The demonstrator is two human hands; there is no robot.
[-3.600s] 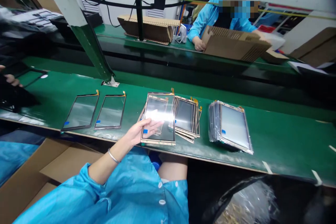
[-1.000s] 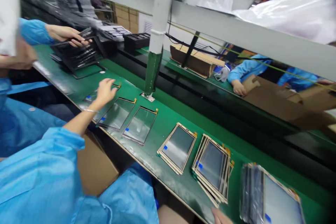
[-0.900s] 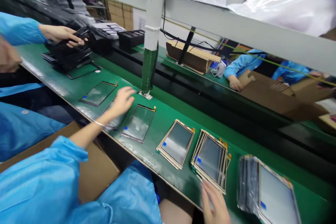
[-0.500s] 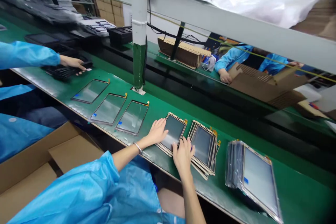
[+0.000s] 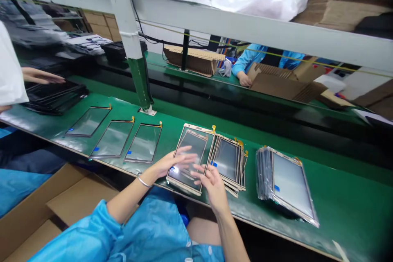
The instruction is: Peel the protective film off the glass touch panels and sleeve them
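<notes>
A clear glass touch panel (image 5: 192,133) with a pale border and an orange ribbon tab is raised over another panel, which shows through it. My right hand (image 5: 213,182) has its bent fingers on the right edge of this panel, gripping it. Over its lower left part lies my left hand (image 5: 172,163), fingers stretched and apart, slightly blurred. Close by on the right is a fanned stack of similar panels (image 5: 227,159) with orange tabs. Three dark-bordered glass panels (image 5: 143,143) lie in a row to the left.
A stack of film-wrapped panels (image 5: 291,184) stands on the green bench (image 5: 346,204) at right. A co-worker's hand (image 5: 43,75) is over black frames (image 5: 58,96) at left. A post (image 5: 138,73) rises behind the row. An open carton (image 5: 70,196) sits below the front edge.
The upper panel has come up off the one below, and my right hand has moved onto its edge. The co-worker's hand at left now has a white sheet-like item beside it. The view has shifted.
</notes>
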